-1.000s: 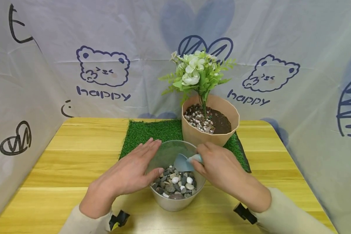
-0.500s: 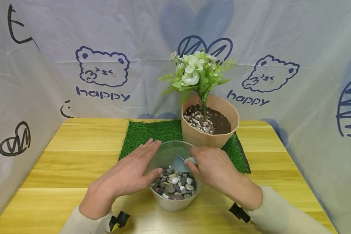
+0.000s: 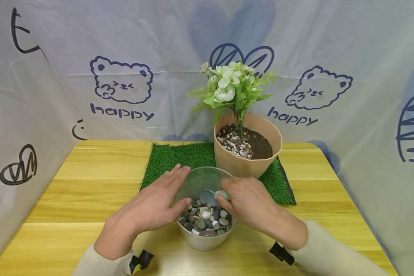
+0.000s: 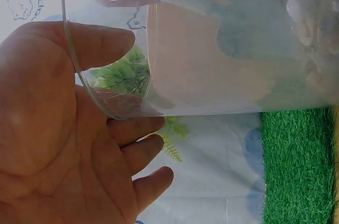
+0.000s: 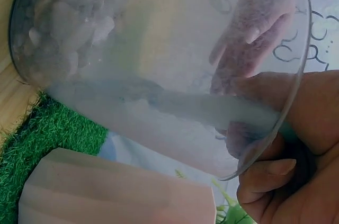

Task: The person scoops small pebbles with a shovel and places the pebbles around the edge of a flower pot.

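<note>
A clear, tapered container (image 3: 207, 243) partly filled with grey and white pebbles (image 3: 207, 220) stands on the table. My left hand (image 3: 151, 201) holds its left rim, thumb reaching over the edge and the other fingers extended along the outer wall in the left wrist view. My right hand (image 3: 255, 203) grips the handle of a small light-blue trowel (image 3: 208, 197) at the right side of the rim. Through the hazy wall in the right wrist view, the trowel (image 5: 185, 105) slants down inside. Its blade tip is down at the pebbles at the back.
Behind the container, a peach flowerpot (image 3: 243, 165) holds a white-flowered plant (image 3: 229, 82), with small stones and dark soil around the stem. The pot stands on a green turf mat (image 3: 183, 155) on the wooden table (image 3: 100, 180). A printed cloth (image 3: 172, 96) hangs behind and at both sides.
My right hand has moved left and down with the trowel, bringing the blade lower onto the pebbles. My left hand has stayed at the rim.
</note>
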Tool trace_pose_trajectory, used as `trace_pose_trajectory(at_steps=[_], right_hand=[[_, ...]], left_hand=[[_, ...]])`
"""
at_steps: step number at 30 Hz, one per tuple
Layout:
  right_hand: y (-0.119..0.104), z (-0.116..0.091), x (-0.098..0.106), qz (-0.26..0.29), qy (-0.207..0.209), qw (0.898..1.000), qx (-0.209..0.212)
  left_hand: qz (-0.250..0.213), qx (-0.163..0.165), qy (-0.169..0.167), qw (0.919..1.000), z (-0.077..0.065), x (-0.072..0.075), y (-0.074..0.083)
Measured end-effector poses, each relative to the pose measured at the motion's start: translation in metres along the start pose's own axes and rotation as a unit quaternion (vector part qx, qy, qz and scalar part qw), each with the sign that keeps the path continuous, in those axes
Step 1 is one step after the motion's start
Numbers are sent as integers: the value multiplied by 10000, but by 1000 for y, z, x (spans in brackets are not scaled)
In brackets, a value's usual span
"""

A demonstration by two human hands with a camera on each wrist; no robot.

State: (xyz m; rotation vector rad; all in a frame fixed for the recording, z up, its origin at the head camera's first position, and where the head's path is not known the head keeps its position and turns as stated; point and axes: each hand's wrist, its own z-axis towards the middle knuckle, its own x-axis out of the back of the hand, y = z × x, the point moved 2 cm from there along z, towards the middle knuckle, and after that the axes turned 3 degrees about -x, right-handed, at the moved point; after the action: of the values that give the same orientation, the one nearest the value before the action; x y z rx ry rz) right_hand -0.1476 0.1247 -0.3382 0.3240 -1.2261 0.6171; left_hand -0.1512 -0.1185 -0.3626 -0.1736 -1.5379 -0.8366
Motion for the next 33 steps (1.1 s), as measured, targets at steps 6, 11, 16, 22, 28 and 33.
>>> trace_pose_trajectory(at_steps=[6,11,16,22,28,33], right_hand=[[6,-1,8,262,-336,9980,-475],[8,-3,12,-3,77,9994,-333],[4,-5,8,-458,439,9979,129],[0,-2,2,-822,298,9955,353],[0,6,1,-427,-87,9989,-169],[-2,7,-1,-30,-308,9975,-629]], left_hand=[[-30,25,-17,10000,0,0,0],[-14,14,-15,10000,0,0,1],[0,13,9,10000,0,-1,1],[18,35,25,10000,0,-1,1],[27,44,36,10000,0,-1,1],[21,34,40,10000,-1,-1,2]])
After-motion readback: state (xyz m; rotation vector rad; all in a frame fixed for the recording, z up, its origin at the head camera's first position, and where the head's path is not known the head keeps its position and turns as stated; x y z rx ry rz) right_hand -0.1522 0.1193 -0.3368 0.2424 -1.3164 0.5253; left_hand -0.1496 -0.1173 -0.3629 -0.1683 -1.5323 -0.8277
